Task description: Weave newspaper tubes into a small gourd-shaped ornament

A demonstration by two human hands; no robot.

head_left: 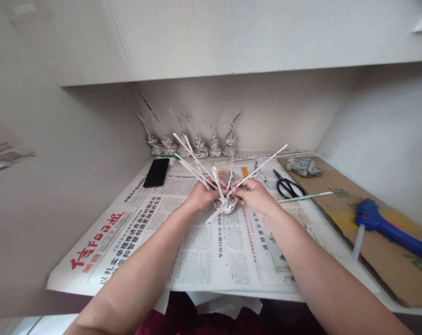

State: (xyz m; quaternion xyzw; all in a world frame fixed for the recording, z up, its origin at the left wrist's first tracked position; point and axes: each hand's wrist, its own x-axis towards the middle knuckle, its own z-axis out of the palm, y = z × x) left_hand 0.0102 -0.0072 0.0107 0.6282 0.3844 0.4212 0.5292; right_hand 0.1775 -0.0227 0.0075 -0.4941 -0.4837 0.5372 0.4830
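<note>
A small piece woven from rolled paper strips (227, 205) is between my two hands, over the newspaper. Several pale paper strips stick up and outward from it. My left hand (204, 195) grips its left side, fingers closed among the upright strips. My right hand (250, 193) pinches a long paper strip (267, 160) near its base, and this strip slants up to the right. One short strip end points down toward me. The fingertips of both hands partly hide the weaving.
Newspaper (197, 265) covers the table. Several finished woven gourd shapes (201, 148) line the back wall. A black phone (156, 172) lies left. To the right are scissors (290, 187), cardboard (336, 209), a crumpled cloth (303, 166) and a blue glue gun (381, 223). A cabinet overhangs the back.
</note>
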